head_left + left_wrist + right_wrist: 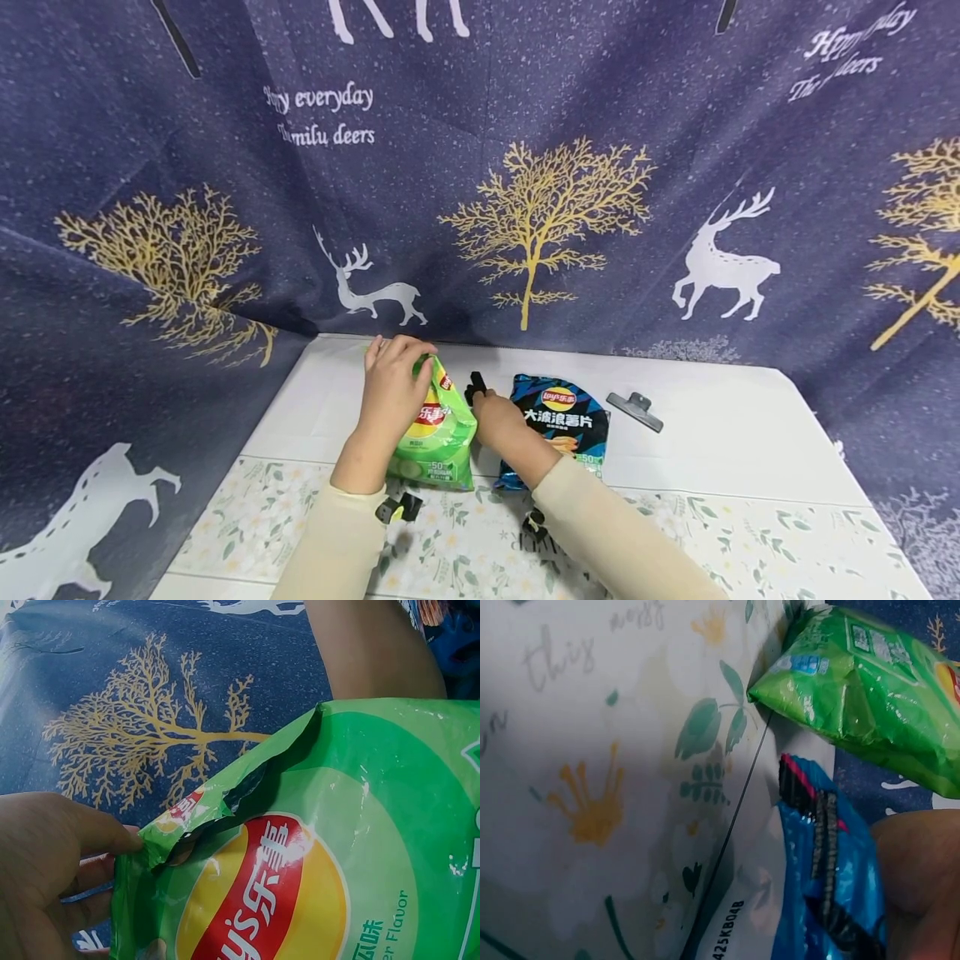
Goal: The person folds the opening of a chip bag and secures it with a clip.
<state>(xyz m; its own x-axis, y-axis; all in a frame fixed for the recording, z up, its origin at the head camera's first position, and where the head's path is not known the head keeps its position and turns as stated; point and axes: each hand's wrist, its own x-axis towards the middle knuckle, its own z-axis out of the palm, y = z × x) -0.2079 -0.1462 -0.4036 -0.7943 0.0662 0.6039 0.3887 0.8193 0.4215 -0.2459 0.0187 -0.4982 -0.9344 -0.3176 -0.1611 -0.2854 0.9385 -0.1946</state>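
My left hand (395,379) grips the top of a green chip bag (448,454), which stands on the table leaning upright. In the left wrist view the bag's top edge (225,799) is folded over, and the left thumb presses one end of that fold. My right hand (501,421) holds a black clip (477,383) just right of the green bag's top. Below the right forearm lies a black and blue chip bag (558,408). Only part of the right hand (922,877) shows in the right wrist view, beside the blue bag's edge; its fingers are hidden there.
A grey clip (636,412) lies on the white table (712,425), right of the black and blue bag. A floral-printed strip (750,542) covers the table's near part. Behind the table hangs a dark blue cloth (480,208) with deer and trees.
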